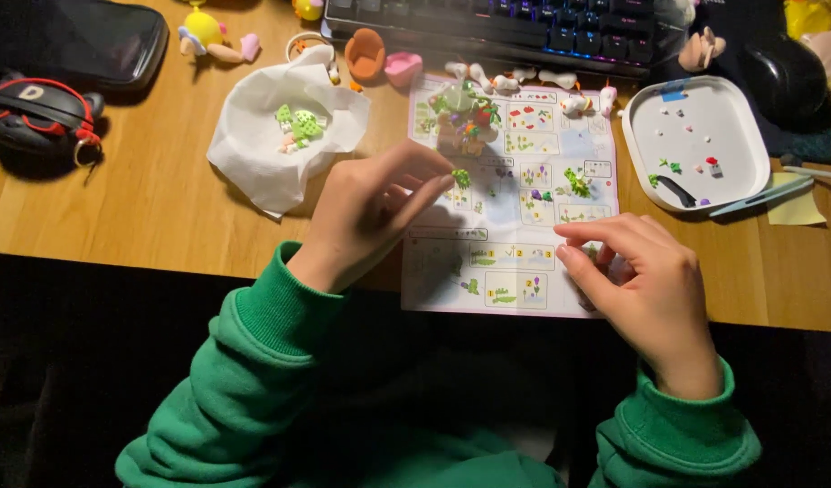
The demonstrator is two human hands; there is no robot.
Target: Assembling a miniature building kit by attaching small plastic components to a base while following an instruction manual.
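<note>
Pinching a tiny green brick piece (461, 177) between thumb and fingertips, the left hand (372, 210) hovers over the upper middle of the instruction sheet (510, 271), which lies flat on the wooden surface (144, 208). The piece looks light, hard and smooth, so it would likely slip or flick away under a loose grip; its small size leaves only its side edges to take hold of, and a fingertip pinch seems the sole workable grasp. The right hand (646, 276) rests at the sheet's near right corner with fingers curled together; whether it holds something small I cannot tell, since the fingers hide the gap. Just beyond the left hand stands a small half-built model (465, 117) of green and coloured bricks, which looks fragile and likely to shed parts if pressed from the side. More loose green pieces (576, 183) lie on the sheet to the right. On the far right sits a white tray (646, 122) with rounded corners, holding a few scattered tiny pieces and a dark tool (677, 191). Left of the sheet, a crumpled white tissue (253, 154) cups a pale green cluster of bricks (298, 128). A dark keyboard (524, 23) lies along the far edge.
</note>
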